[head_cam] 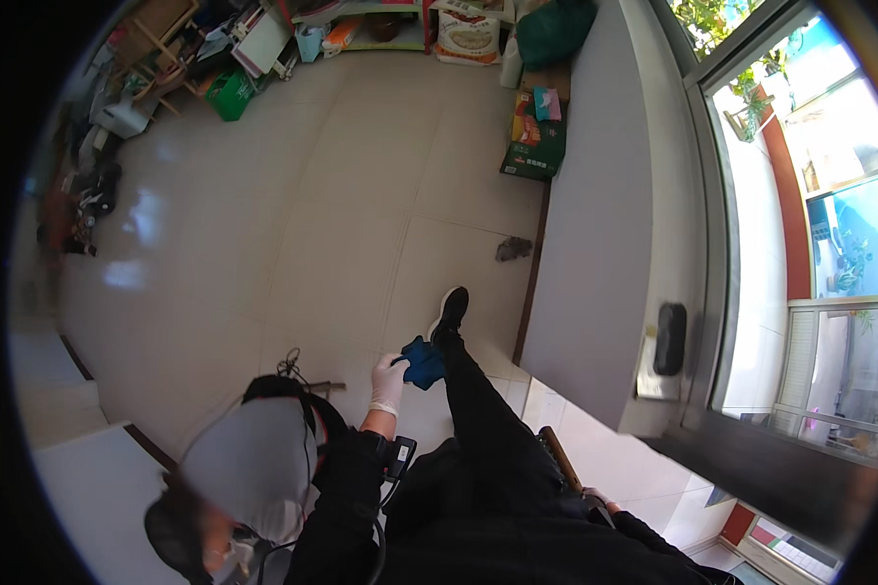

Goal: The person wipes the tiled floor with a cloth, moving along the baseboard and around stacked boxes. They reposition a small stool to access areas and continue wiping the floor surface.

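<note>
My left hand (389, 382), in a thin whitish glove, grips a crumpled dark blue cloth (423, 363) low in front of my body. Beside the cloth is my outstretched leg, with a black shoe (452, 308) on the tiled floor. Off to the lower right, my right hand (598, 499), also gloved, is close to the end of a brown wooden bar (560, 459); its fingers are too small and partly hidden to read. A dark device with a cable sits at my left forearm.
Another person (252, 453) in grey is close at my lower left. A grey clump (513, 249) lies on the floor by the wall. Boxes (538, 139), a green basket (229, 95), a wooden chair (162, 55) and shelves (388, 33) line the far side. A window frame (724, 241) stands at right.
</note>
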Available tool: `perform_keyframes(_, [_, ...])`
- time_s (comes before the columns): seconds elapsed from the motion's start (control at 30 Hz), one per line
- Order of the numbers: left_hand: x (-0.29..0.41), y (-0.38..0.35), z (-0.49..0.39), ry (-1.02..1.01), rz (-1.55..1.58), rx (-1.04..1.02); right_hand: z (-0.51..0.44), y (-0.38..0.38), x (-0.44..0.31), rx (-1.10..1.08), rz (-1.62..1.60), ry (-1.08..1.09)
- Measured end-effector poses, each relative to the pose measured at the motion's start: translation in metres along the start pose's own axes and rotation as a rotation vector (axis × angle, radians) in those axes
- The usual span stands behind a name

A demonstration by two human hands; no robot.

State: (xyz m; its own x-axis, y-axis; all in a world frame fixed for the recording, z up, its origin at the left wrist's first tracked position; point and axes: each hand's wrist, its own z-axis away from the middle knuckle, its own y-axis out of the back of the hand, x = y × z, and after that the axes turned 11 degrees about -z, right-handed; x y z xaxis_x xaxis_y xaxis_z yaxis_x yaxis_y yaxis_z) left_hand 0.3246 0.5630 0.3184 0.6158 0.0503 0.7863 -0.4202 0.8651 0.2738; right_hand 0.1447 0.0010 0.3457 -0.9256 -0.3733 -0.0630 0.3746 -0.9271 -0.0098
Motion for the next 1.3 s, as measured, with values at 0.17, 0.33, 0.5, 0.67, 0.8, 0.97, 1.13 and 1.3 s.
perform_keyframes(0.17, [0.078, 0.017, -0.115, 0.057, -0.151, -0.061, 0.01, -0.066, -0.139, 0.096, 0.078, -0.073])
perform_keyframes(0.33, [0.181, 0.027, -0.203, 0.136, -0.093, -0.12, 0.012, -0.12, -0.23, 0.019, -0.039, -0.185])
perform_keyframes(0.5, [0.276, 0.028, -0.305, 0.208, -0.134, -0.174, 0.005, -0.165, -0.306, 0.024, 0.016, -0.045])
perform_keyframes(0.67, [0.343, 0.003, -0.432, 0.206, -0.228, -0.27, -0.012, -0.21, -0.409, 0.039, -0.109, -0.027])
perform_keyframes(0.8, [0.398, -0.022, -0.54, 0.082, -0.367, -0.414, -0.034, -0.246, -0.505, 0.188, -0.343, -0.126])
perform_keyframes(0.97, [0.447, -0.057, -0.644, -0.005, -0.553, -0.449, -0.115, -0.263, -0.591, 0.153, -0.225, -0.073])
perform_keyframes(1.13, [0.449, -0.104, -0.698, -0.08, -0.639, -0.432, -0.23, -0.266, -0.618, 0.003, 0.029, 0.074])
perform_keyframes(1.3, [0.422, -0.159, -0.716, 0.02, -0.719, -0.412, -0.3, -0.254, -0.627, -0.103, -0.14, -0.119])
